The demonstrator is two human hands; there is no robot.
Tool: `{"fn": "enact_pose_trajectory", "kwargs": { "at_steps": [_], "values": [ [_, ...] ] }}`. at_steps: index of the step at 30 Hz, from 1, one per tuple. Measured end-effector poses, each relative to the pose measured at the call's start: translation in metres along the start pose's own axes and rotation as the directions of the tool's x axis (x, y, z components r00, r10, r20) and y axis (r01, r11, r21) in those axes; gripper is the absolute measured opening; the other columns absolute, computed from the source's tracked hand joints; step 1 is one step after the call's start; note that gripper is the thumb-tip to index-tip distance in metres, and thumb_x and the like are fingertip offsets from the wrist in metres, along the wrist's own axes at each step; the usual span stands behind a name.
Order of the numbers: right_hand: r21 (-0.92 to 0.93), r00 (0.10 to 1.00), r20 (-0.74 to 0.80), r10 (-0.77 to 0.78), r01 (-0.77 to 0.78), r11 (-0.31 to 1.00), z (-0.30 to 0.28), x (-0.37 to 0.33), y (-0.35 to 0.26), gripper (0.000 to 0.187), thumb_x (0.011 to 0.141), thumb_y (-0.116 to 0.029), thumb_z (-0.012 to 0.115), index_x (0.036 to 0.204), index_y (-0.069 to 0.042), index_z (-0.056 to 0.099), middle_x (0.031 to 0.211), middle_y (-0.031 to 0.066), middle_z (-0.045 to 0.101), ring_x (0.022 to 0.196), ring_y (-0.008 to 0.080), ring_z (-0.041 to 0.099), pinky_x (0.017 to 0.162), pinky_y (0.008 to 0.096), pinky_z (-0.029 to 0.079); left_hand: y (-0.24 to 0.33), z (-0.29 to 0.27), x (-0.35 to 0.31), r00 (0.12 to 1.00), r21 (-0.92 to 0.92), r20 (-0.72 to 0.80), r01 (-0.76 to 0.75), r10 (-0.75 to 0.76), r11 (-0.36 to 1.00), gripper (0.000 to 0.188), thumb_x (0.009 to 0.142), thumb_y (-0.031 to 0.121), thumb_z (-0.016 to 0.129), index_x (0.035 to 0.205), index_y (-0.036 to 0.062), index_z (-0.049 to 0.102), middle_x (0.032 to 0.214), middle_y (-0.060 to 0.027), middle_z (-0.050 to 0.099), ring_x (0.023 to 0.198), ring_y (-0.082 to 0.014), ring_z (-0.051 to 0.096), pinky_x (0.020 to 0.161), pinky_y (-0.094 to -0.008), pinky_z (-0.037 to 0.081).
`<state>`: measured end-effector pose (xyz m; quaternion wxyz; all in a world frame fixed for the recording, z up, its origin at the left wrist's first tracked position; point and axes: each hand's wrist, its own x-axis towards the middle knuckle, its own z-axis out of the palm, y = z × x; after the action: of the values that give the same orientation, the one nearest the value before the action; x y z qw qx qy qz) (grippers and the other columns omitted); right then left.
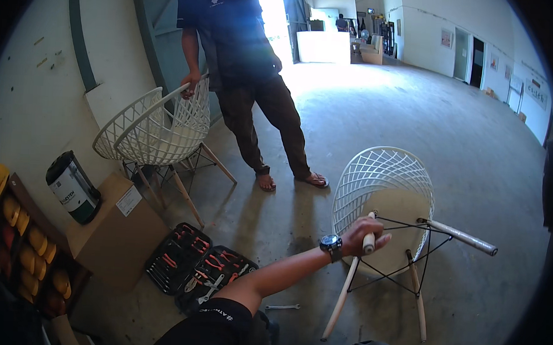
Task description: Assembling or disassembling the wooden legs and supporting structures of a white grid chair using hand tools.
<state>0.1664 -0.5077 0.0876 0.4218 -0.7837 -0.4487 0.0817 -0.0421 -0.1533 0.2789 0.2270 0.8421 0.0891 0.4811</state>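
A white lattice-shell chair [384, 171] lies tipped over on the floor in front of me, its underside toward me. Its wooden legs [462, 236] stick out at angles, joined by thin black metal bracing. My left hand [361, 235], with a watch on the wrist, is closed around one of these legs, whose end shows just below my fingers. My right hand is out of view. Left of the chair, a combination wrench [282, 306] lies on the floor. An opened black tool case [201, 265] holds red-handled pliers, wrenches and other hand tools.
Another person [243, 85] stands ahead, one hand on a second white lattice chair [161, 130], which is upright. At left are a cardboard box [113, 227] with a black-and-green canister [73, 187] on it, and a rack of yellow helmets [36, 239]. A white counter [324, 47] stands far back.
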Motion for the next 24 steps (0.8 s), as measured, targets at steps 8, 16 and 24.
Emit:
{"fn": "enact_pose_trajectory", "kwargs": {
  "at_steps": [8,16,24],
  "values": [
    [0.019,0.996,-0.062,0.064,-0.063,0.998,-0.002,0.007,-0.015,0.069,0.09,-0.081,0.04,0.072,-0.015,0.04,0.06,-0.002,0.037,0.056,0.0139,0.03,0.048,0.0335,0.022,0.022,0.01,-0.007,1.0,-0.056,-0.02,0.013,-0.014,0.998,0.04,0.086,0.016,0.073,0.061,0.0048,0.045,0.057,-0.0119,0.047,0.055,-0.0314,0.05,0.059,-0.0418,0.041],
    [0.303,0.993,-0.003,0.121,-0.114,0.946,-0.01,0.105,-0.049,0.032,0.097,-0.034,0.063,0.098,-0.001,0.062,0.064,-0.0008,0.048,0.047,0.0077,0.045,0.045,0.0282,0.036,0.004,-0.001,-0.01,0.999,-0.087,-0.044,0.01,-0.014,0.996,0.029,0.083,0.01,0.077,0.067,0.0066,0.053,0.063,-0.0111,0.056,0.059,-0.0308,0.058,0.057,-0.0415,0.046],
    [0.367,0.972,0.111,0.206,-0.232,0.901,-0.002,0.115,-0.043,0.029,0.095,-0.029,0.062,0.104,-0.002,0.064,0.07,0.0005,0.052,0.059,0.0093,0.049,0.054,0.028,0.041,-0.034,0.006,-0.014,0.979,0.125,0.202,-0.038,0.012,0.991,0.035,0.082,0.021,0.08,0.108,0.0026,0.065,0.116,-0.0167,0.064,0.117,-0.0362,0.059,0.104,-0.0461,0.046]
  ]
}}
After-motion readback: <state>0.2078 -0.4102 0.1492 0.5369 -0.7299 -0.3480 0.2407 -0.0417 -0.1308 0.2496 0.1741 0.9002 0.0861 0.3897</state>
